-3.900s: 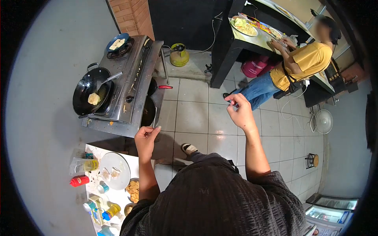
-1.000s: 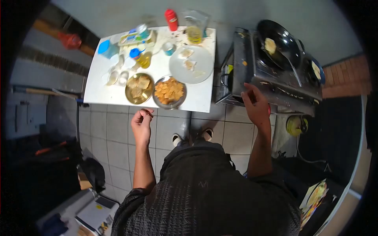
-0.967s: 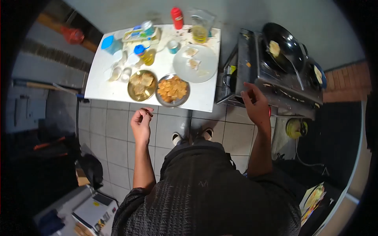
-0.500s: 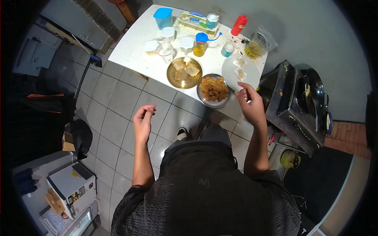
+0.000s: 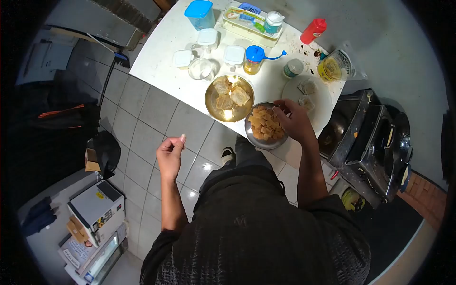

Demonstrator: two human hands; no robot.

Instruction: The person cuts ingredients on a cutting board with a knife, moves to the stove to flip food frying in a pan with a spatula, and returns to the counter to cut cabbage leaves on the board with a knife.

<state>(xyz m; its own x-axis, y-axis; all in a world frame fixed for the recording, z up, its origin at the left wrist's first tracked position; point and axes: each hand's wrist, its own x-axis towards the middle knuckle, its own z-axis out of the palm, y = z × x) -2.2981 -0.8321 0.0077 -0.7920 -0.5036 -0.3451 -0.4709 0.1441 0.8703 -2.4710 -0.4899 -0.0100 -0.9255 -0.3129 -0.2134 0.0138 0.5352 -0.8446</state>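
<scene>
Floor of pale grey square tiles (image 5: 147, 111) spreads beneath a white desk (image 5: 161, 66), with a blackened metal stove (image 5: 362, 142) beside it. At the desk's near edge sit a round silver metal bowl (image 5: 269, 144) of small orange-brown square pieces (image 5: 263, 124) and a round gold-toned metal bowl (image 5: 216, 110). The right hand (image 5: 295, 122) is over the silver bowl's rim, fingers parted and empty; the left hand (image 5: 169, 154) is over the tiles, fingers curled to the thumb, empty.

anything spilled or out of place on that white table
Yes: dark bits lie scattered on the white table beside the red squeeze bottle. They look odd because they're loose, outside any container; they're too small to identify.
</scene>
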